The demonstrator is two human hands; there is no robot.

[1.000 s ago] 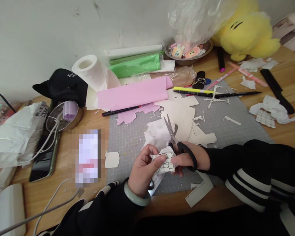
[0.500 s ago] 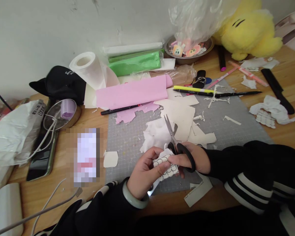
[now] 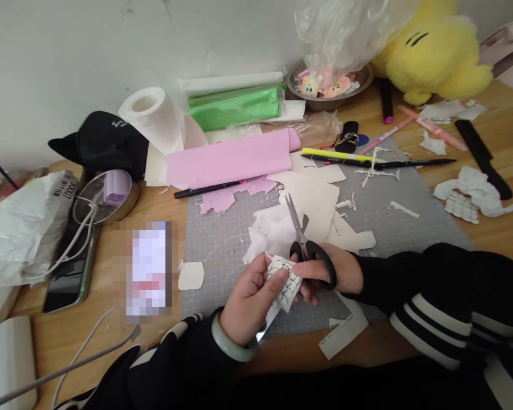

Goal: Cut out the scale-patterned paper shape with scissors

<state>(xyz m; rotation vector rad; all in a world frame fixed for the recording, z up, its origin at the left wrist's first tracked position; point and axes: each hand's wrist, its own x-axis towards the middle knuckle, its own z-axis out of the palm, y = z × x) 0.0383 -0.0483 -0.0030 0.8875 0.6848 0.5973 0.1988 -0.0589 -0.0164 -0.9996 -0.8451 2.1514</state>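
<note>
Between the thumb and fingers of my left hand (image 3: 248,296) is a small piece of white paper (image 3: 287,290) drawn with black scale-like arcs. My right hand (image 3: 340,267) has black-handled scissors (image 3: 310,250) hooked on its fingers, blades slightly apart and pointing away from me. Its forefinger reaches to the right edge of the patterned paper. Just beyond my hands lies crumpled white tissue (image 3: 271,230), and cream paper offcuts (image 3: 314,196) are spread behind the scissors. Some of my right fingers are hidden behind the scissor handle and the paper.
A grey cutting mat (image 3: 222,239) covers the middle of the wooden table. Pink paper (image 3: 231,159), a white roll (image 3: 147,117) and a metal bowl (image 3: 331,102) stand at the back. Pens, a black comb (image 3: 483,156) and scraps lie right; a phone (image 3: 70,279) and cables lie left.
The patterned paper has been turned in my fingers and now stands more upright. The scissors have shifted slightly toward the left, still in my right hand.
</note>
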